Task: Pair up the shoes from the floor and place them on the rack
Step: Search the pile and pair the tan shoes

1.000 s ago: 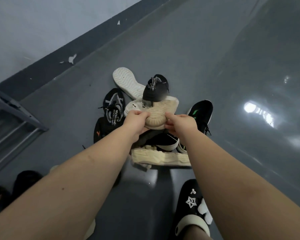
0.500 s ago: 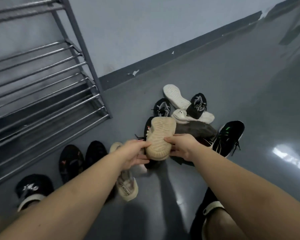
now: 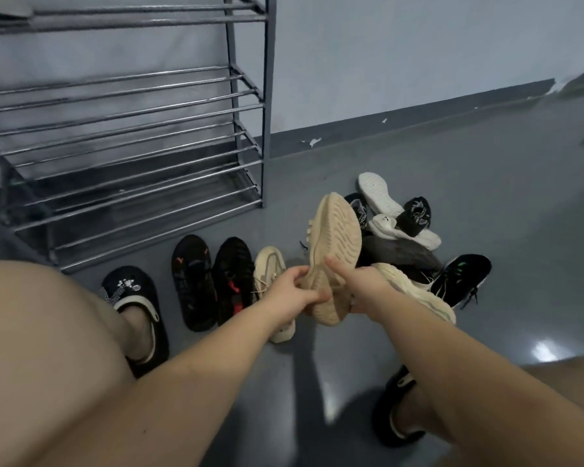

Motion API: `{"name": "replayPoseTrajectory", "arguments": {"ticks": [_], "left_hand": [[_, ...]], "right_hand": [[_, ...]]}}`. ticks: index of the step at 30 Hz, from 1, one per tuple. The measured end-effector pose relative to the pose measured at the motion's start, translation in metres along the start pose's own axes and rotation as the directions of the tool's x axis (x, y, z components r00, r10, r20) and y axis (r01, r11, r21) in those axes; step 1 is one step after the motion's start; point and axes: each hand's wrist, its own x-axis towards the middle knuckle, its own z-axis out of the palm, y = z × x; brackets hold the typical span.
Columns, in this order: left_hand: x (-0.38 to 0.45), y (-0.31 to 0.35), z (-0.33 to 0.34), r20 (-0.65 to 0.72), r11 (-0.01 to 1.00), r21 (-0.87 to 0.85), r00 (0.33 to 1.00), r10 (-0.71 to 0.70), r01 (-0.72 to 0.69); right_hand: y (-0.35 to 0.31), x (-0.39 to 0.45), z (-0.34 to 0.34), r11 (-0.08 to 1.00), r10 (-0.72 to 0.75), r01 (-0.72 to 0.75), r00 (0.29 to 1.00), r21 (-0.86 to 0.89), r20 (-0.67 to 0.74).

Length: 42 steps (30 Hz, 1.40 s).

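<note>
Beige shoe [image 3: 334, 251]: held above the floor, sole facing the camera, toe up; left hand [image 3: 292, 291] grasps its heel from the left, right hand [image 3: 361, 286] from the right. Matching beige shoe [image 3: 271, 281]: on floor [image 3: 486, 197] behind the left hand, beside black pair [image 3: 213, 281]. Shoe pile [image 3: 402, 237]: right, beyond. Rack [image 3: 132, 129]: far left, lower shelves bare

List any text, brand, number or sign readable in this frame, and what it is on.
No text can be read.
Black knit shoe in the pile: white lettering, too blurred.
Black shoe atop the pile: white print, unreadable.
Black sneaker: green mark, no letters.
Black clog: white charms, no words.
</note>
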Motion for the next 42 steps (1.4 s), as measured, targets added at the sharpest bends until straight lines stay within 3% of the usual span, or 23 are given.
{"name": "replayPoseTrajectory", "arguments": {"ticks": [3,6,9,11,14,18,24,28,33,42], "left_hand": [[-0.006,0.006,0.01,0.046,0.989,0.026,0.988,0.146,-0.147],[-0.004,0.012,0.007,0.07,0.984,-0.009,0.981,0.178,-0.178],[-0.002,0.01,-0.003,0.063,0.996,-0.079,0.998,-0.025,0.03],[-0.006,0.007,-0.007,0.221,0.958,-0.161,0.955,-0.199,0.237],[-0.005,0.001,-0.004,0.354,0.906,-0.276,0.91,-0.216,0.322],[-0.002,0.0,-0.001,0.257,0.889,-0.375,0.951,-0.171,0.262],[0.004,-0.01,-0.01,-0.014,0.979,-0.185,0.996,-0.093,0.089],[0.003,-0.014,-0.015,0.0,0.977,-0.198,0.997,-0.074,0.073],[0.006,-0.012,-0.029,0.064,0.923,-0.363,0.991,-0.114,0.13],[0.015,-0.043,-0.037,0.073,0.896,-0.372,0.97,-0.234,0.244]], "right_hand": [[-0.003,-0.008,-0.012,1.0,-0.015,0.016,0.999,0.026,-0.05],[-0.002,-0.014,-0.021,0.987,0.027,-0.033,0.999,0.156,0.043],[0.005,-0.013,-0.018,0.948,0.061,-0.105,0.986,0.301,0.153],[0.012,-0.011,-0.011,0.938,0.028,-0.094,0.98,0.332,0.197],[0.019,-0.008,-0.006,0.953,-0.031,-0.033,0.979,0.301,0.204],[0.016,0.0,-0.006,0.937,-0.054,-0.035,0.969,0.349,0.242],[0.016,0.002,0.007,0.914,-0.084,-0.034,0.959,0.404,0.27],[0.015,0.007,0.007,0.915,-0.105,-0.022,0.951,0.402,0.292],[0.021,0.013,0.008,0.923,-0.083,-0.028,0.959,0.383,0.271],[0.035,0.014,0.014,0.965,0.045,-0.09,0.982,0.246,0.181]]}}
